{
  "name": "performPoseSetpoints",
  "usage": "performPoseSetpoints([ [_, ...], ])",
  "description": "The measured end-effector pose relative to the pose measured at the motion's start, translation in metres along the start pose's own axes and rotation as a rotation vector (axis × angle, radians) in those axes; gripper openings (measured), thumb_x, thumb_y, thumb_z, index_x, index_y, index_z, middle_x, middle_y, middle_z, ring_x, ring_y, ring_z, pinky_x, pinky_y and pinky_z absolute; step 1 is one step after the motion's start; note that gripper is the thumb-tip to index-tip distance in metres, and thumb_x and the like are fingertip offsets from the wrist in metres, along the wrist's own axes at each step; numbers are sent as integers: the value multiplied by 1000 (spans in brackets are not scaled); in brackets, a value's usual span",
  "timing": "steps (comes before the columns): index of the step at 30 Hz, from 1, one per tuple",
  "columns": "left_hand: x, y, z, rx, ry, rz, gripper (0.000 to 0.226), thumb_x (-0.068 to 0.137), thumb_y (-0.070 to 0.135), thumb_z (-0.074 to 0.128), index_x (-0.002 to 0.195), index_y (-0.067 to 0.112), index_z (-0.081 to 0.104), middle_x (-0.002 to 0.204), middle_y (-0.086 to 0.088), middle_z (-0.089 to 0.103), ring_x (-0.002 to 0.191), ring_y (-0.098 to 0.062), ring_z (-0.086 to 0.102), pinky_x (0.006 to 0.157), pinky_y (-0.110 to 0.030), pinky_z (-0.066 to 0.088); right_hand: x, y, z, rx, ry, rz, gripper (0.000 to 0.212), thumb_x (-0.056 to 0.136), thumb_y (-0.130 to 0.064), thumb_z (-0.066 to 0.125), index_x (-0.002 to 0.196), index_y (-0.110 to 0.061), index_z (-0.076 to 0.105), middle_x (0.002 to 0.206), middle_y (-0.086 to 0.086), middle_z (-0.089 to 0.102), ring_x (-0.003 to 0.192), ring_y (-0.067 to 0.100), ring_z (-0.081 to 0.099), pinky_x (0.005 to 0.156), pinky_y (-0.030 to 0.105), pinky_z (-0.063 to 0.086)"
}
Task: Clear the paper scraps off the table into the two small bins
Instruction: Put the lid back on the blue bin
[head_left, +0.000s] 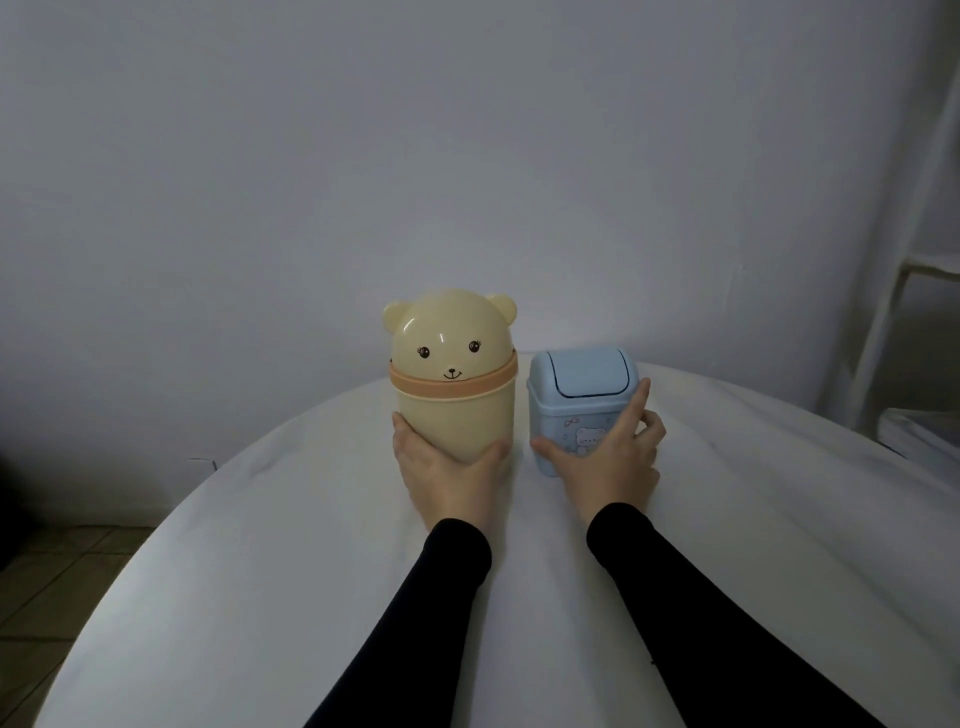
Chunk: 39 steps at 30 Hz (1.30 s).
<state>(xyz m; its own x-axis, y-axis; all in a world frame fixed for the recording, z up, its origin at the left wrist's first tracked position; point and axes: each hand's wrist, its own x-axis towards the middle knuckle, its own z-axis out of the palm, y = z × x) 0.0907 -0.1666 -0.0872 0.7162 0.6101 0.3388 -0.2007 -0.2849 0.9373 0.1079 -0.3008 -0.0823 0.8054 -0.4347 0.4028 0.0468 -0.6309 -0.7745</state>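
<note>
Head view: at about 9 o'clock of the picture lies a strip of tiled floor (57, 582) beside the white worktop (260, 597). Just left of centre stands the cream bear-shaped bin (453, 374), upright, its domed head lid closed and an orange band round its neck. The left hand (448, 467) wraps the bin's lower body from the near side: fingers curl round at the bin's 8 o'clock, the thumb presses at its 5 o'clock, so the bin sits directly at 12 o'clock of that grip. A black sleeve (415, 623) runs back from the wrist. Just beside the bear bin, at its 3 o'clock and apart from it, stands the smaller blue bin (576, 395) with its swing lid closed. The right hand (610, 457) grasps it: thumb across the lower front at the bin's 6 o'clock, forefinger stretched up its right edge at 3 o'clock; the bin lies at 11 o'clock of this grip. At the far right stands a white frame (883, 332).
</note>
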Motion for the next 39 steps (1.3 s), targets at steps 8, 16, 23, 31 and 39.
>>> performPoseSetpoints([
  [8, 10, -1, 34, 17, 19, 16, 120, 53, 30, 86, 149, 15, 15, 150, -4, 29, 138, -21, 30, 111, -42, 33, 27, 8, 13, 21, 41, 15, 138, 50, -56, 85, 151, -25, -3, 138, 9, 28, 120, 33, 43, 94, 47, 43],
  [16, 22, -5, 47, 16, 43, 18, 121, 52, 33, 84, 150, 18, 14, 150, -3, 28, 140, -21, 28, 111, -43, 32, 38, 6, 28, 69, 41, -15, 138, 49, -55, 86, 151, -25, -1, 135, 10, 28, 119, 34, 41, 96, 46, 43],
  [23, 18, -1, 46, 1, 37, 14, 127, 43, 43, 78, 150, 16, 15, 150, -4, 29, 139, -21, 29, 111, -43, 33, 40, 8, 33, 145, 45, -36, 138, 49, -51, 88, 151, -25, -1, 135, 10, 26, 119, 34, 37, 99, 45, 42],
  [31, 19, 0, 43, 28, 19, 25, 126, 45, 43, 85, 148, 15, 18, 147, -5, 33, 137, -22, 32, 109, -46, 35, 40, 5, 33, 144, 36, -43, 138, 50, -52, 87, 152, -23, -2, 135, 10, 26, 117, 34, 38, 96, 43, 42],
  [39, 13, 5, 37, 105, -29, 8, 125, 58, 52, 82, 152, 21, 4, 155, -4, 17, 144, -21, 15, 116, -39, 21, 35, 8, 26, 144, 37, -37, 139, 50, -53, 87, 151, -25, -5, 141, 10, 21, 123, 33, 36, 95, 45, 46],
])
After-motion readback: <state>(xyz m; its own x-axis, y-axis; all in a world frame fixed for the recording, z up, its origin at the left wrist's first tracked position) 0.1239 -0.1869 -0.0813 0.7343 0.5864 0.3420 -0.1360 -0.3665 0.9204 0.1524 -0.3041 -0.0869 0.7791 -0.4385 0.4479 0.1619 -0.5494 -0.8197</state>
